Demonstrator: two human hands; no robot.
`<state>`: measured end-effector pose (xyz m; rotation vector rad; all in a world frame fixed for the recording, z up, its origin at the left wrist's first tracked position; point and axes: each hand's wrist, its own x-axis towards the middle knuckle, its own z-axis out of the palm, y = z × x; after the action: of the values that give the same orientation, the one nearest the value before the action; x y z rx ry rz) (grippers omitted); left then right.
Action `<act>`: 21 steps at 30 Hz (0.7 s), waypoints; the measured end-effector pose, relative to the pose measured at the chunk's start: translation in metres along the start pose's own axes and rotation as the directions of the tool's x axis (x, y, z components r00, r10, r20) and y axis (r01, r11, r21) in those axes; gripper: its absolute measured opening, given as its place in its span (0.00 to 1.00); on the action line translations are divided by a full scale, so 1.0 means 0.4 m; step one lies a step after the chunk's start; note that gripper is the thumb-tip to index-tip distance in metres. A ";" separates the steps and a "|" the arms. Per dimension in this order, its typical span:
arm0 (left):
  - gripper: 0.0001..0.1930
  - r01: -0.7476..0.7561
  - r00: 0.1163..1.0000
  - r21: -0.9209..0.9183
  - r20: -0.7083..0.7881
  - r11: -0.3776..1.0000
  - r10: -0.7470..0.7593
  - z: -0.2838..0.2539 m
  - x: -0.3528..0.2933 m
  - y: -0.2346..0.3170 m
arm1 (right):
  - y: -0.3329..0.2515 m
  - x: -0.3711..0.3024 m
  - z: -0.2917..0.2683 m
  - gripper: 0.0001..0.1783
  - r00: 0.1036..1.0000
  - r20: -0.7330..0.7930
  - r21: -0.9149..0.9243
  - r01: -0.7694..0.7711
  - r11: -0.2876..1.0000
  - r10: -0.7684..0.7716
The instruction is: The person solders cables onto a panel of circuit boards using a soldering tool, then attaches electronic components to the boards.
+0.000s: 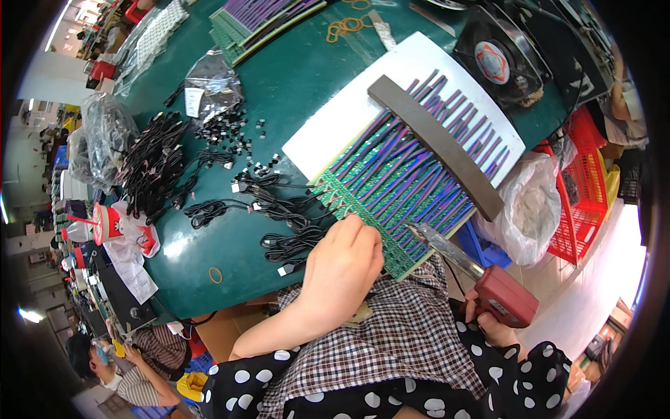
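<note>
My left hand (342,258) is closed at the near left edge of a green circuit board panel (377,227). Its fingertips press together there, and what they pinch is hidden. Wrapped round a dark red soldering gun (508,297) is my right hand (497,328), at the lower right. The gun's metal nozzle points left, its tip over the panel's near edge. Purple and blue wires (419,167) lie in rows across the panel. A dark bar (440,140) crosses them. Beneath is a white board (412,63). Coiled black cables (286,244) run up to the panel's left edge.
A heap of black cables (150,164), scattered small black connectors (227,129) and a plastic bag (213,80) lie on the green table (188,272). More wired panels (258,24) lie far off. A fan (499,59) stands at the far right, near a red crate (579,188). A co-worker sits lower left.
</note>
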<state>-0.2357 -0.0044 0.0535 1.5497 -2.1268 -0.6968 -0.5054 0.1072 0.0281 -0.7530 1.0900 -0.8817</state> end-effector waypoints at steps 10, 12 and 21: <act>0.11 -0.108 0.963 0.072 -0.239 0.992 0.122 -0.056 -0.049 -0.042 | -0.007 -0.011 0.003 0.31 0.998 -0.059 0.009 0.030 1.000 -0.029; 0.13 0.033 0.976 0.085 -0.216 0.996 -0.014 -0.082 -0.043 -0.080 | -0.006 -0.008 0.004 0.31 0.997 -0.075 0.027 0.035 0.999 -0.033; 0.22 0.067 0.997 0.080 -0.046 0.994 -0.064 -0.113 -0.066 -0.129 | -0.002 0.000 0.013 0.32 0.996 -0.068 0.021 0.067 0.998 -0.065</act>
<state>-0.1626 0.0010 0.0563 1.6692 -2.1051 -0.5989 -0.5005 0.1075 0.0304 -0.7481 1.1173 -0.9800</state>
